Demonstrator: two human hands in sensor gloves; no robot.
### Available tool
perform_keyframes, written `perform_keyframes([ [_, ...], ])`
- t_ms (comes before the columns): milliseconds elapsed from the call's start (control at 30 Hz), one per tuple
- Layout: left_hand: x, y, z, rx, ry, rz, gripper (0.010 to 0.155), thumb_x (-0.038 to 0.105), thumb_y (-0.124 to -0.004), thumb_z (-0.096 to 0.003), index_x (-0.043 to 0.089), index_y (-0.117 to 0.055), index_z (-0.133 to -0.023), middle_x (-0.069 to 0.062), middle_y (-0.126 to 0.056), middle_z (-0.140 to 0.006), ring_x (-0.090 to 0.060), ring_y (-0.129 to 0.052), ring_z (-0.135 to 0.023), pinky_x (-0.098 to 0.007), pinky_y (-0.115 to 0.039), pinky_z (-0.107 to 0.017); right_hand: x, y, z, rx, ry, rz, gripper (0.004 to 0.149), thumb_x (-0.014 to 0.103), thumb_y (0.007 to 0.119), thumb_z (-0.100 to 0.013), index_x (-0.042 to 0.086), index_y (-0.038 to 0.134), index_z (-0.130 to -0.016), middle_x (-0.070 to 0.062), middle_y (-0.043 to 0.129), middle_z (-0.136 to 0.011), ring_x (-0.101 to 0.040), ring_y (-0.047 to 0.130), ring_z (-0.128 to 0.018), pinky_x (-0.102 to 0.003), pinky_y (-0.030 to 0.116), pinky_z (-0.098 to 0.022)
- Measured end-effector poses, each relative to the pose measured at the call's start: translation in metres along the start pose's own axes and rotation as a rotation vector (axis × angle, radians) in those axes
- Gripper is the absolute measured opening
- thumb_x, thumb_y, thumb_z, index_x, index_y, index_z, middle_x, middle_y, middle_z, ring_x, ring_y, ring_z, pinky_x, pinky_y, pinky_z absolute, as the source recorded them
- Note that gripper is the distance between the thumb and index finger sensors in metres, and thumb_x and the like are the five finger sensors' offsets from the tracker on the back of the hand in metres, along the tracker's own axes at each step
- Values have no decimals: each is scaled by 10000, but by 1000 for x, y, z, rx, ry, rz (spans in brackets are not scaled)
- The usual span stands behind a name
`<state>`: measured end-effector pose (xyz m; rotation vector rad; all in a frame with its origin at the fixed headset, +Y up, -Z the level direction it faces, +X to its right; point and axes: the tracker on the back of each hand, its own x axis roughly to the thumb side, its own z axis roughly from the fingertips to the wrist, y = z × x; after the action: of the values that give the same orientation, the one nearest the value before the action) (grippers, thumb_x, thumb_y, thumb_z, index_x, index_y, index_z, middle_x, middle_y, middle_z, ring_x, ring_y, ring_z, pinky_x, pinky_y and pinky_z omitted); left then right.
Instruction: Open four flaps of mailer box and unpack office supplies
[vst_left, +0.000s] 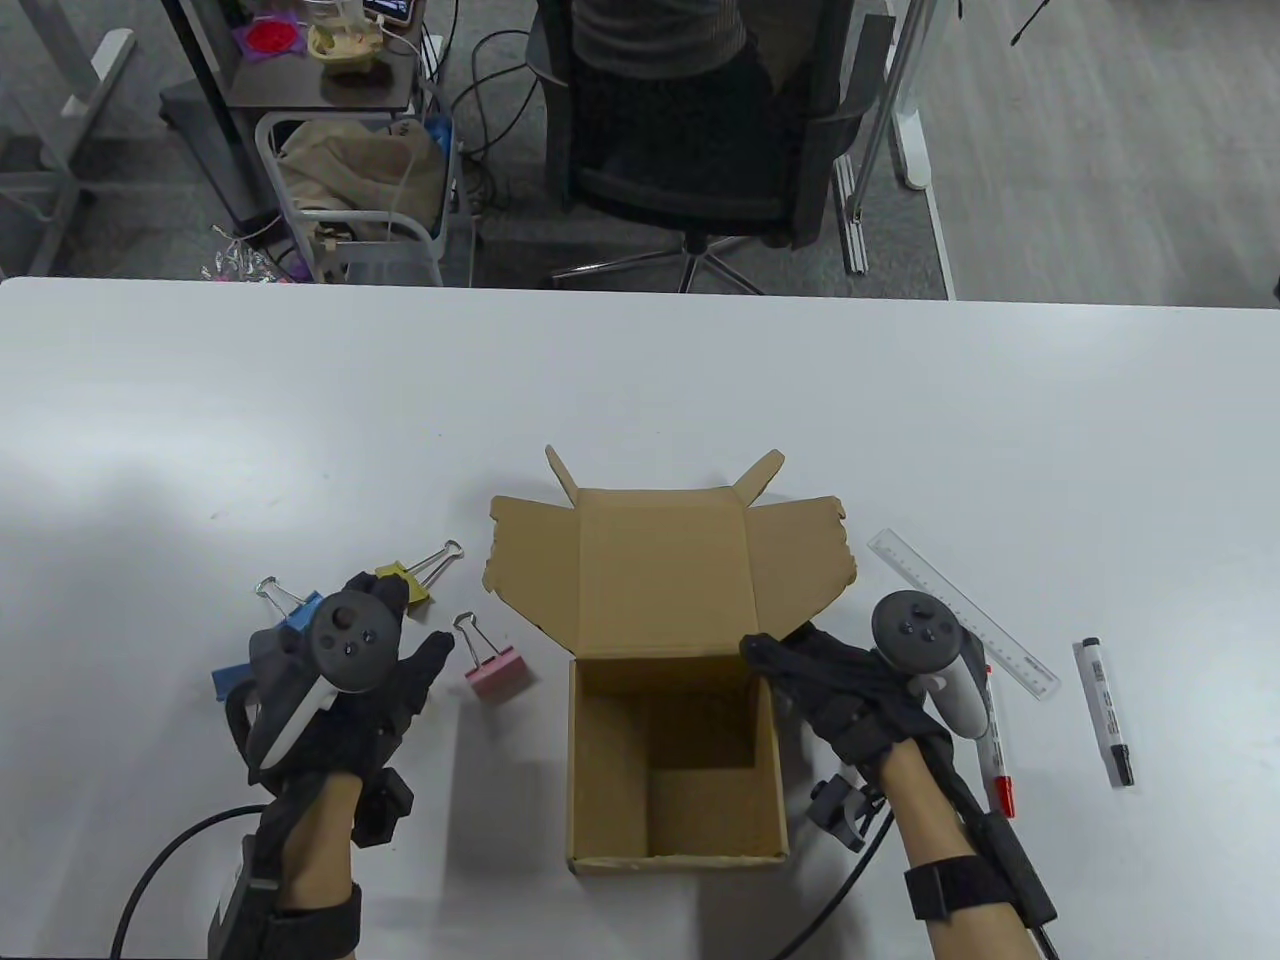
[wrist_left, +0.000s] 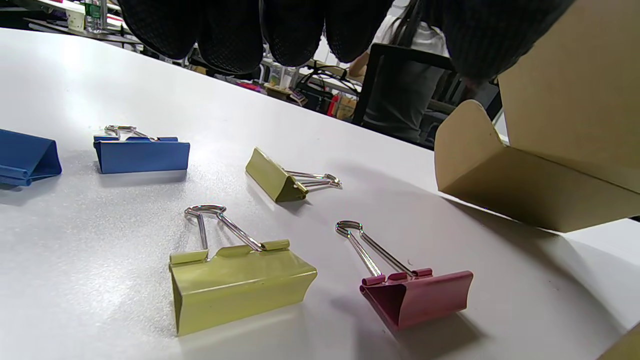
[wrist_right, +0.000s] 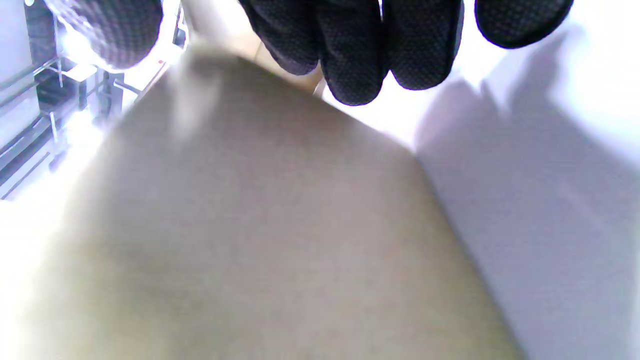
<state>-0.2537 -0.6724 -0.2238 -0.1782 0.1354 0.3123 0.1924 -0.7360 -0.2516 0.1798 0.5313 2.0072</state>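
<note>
Beside the open brown cardboard mailer box (vst_left: 670, 700), both hands hold nothing: left hand (vst_left: 350, 690) fingers relaxed, right hand (vst_left: 850, 690) fingers straight at its rim. Box looks empty; check inside before finishing.

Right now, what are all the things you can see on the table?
Mailer box: one, brown cardboard, table centre, flaps open, looks empty.
Binder clips: five, left of the box; two blue, two yellow, one pink.
Ruler: one, clear, right of the box.
Red marker: one, partly under the right hand.
Black marker: one, far right.
Table: one, white.
Office chair: one, dark, behind the table.
Left hand: black glove, over the clips, grip empty.
Right hand: black glove, at the box's right rim.
</note>
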Motion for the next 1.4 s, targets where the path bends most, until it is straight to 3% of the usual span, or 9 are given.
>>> perform_keyframes([
  [200,2,0,0,0,-6,-5,743,578,-702,-525,220,-465,-1133,-114,-473,-1238,-455,-559,-1115,-621,-524,-807,13,-36,30,-114,2,-9,805,634,675,-545,72,520,-1099,-323,652,-1085,-603,614,-938,-780,529,-568],
  [400,6,1,3,7,-11,0,743,576,-701,-527,217,-466,-1133,-115,-472,-1239,-459,-558,-1114,-625,-520,-806,30,-71,67,-406,-9,127,804,635,667,-542,75,526,-1101,-339,617,-1102,-620,576,-952,-795,515,-569],
  [700,11,1,4,12,-8,-28,742,578,-699,-528,219,-466,-1134,-115,-472,-1240,-460,-557,-1114,-629,-514,-807,21,-70,86,-650,-19,385,800,639,672,-534,105,523,-1110,-327,492,-1167,-633,421,-1013,-836,423,-590],
  [1000,17,0,6,17,-16,-60,743,578,-697,-528,217,-466,-1135,-115,-471,-1240,-461,-557,-1114,-631,-512,-806,13,-55,80,-680,35,705,806,649,681,-521,127,523,-1115,-309,451,-1191,-631,363,-1035,-856,369,-597],
  [1400,19,-2,7,12,-20,-89,741,578,-696,-529,217,-468,-1135,-119,-473,-1239,-461,-560,-1113,-633,-509,-807,10,-49,78,-656,71,784,809,658,679,-516,135,528,-1115,-306,464,-1193,-631,378,-1037,-861,368,-594],
])
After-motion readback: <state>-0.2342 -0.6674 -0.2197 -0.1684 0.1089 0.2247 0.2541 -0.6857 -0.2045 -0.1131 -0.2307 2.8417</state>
